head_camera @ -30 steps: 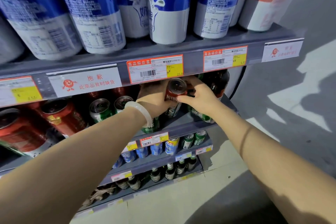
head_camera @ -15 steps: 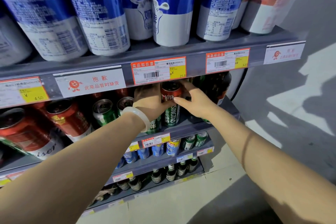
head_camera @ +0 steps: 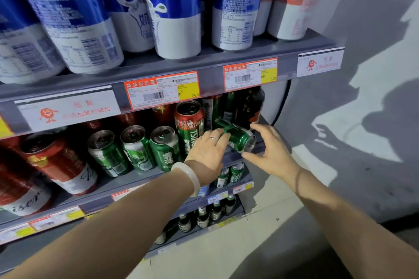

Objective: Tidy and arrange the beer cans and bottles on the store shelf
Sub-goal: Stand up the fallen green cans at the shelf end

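On the middle shelf [head_camera: 145, 179], a small green beer can [head_camera: 238, 137] lies tipped on its side at the right end, its base pointing toward me. My left hand [head_camera: 207, 152], with a ring and a white bracelet, rests its fingertips on the can's left side. My right hand [head_camera: 268, 150] is spread beside the can's base, thumb just under it. A tall red-and-green can [head_camera: 189, 125] stands upright just left of my hands. Three green cans [head_camera: 136, 148] stand in a row further left.
Red cans [head_camera: 56, 162] fill the shelf's left part and dark bottles [head_camera: 248, 106] stand at the back right. Blue-and-white cans [head_camera: 176, 7] line the shelf above, behind price tags [head_camera: 162, 92]. Lower shelves hold small bottles [head_camera: 203, 218]. Grey floor [head_camera: 340, 165] lies to the right.
Both hands have let go of the tall red-and-green can, which now stands upright. They have moved right and down to the small green can lying on its side.
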`<state>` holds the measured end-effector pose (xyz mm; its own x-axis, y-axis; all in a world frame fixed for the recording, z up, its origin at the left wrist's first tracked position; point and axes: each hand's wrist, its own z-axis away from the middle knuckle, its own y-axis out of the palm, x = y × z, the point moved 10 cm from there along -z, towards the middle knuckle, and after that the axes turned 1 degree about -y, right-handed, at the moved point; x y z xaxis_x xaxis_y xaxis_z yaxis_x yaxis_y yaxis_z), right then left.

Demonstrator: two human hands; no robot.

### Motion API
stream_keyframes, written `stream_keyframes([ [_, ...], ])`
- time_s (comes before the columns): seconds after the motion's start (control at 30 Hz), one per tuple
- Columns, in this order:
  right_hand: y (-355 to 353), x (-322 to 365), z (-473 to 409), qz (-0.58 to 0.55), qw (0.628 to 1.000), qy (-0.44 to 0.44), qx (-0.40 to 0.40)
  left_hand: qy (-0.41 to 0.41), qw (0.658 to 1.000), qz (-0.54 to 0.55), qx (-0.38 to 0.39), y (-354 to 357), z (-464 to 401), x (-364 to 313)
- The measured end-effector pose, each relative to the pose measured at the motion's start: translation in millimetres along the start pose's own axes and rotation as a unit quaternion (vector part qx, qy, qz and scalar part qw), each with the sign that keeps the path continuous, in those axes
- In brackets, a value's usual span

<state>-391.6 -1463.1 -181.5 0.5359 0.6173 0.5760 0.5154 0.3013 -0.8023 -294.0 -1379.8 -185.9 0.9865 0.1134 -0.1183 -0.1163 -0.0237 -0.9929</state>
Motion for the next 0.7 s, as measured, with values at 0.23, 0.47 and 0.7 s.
stream_keyframes([
  [0.23, 45, -48, -9, -0.06, 0.992, 0.103, 0.035, -0.095, 0.993, 0.021, 0.059, 35, -41, 9],
  [0.47, 45, -45, -11, -0.128, 0.986, 0.105, 0.006, -0.104, 0.992, 0.059, 0.048, 34, -60, 10],
  [0.7, 19, -17, -30, -0.133, 0.99, 0.024, 0.042, -0.16, 0.958, 0.237, 0.003, 19, -46, 25],
])
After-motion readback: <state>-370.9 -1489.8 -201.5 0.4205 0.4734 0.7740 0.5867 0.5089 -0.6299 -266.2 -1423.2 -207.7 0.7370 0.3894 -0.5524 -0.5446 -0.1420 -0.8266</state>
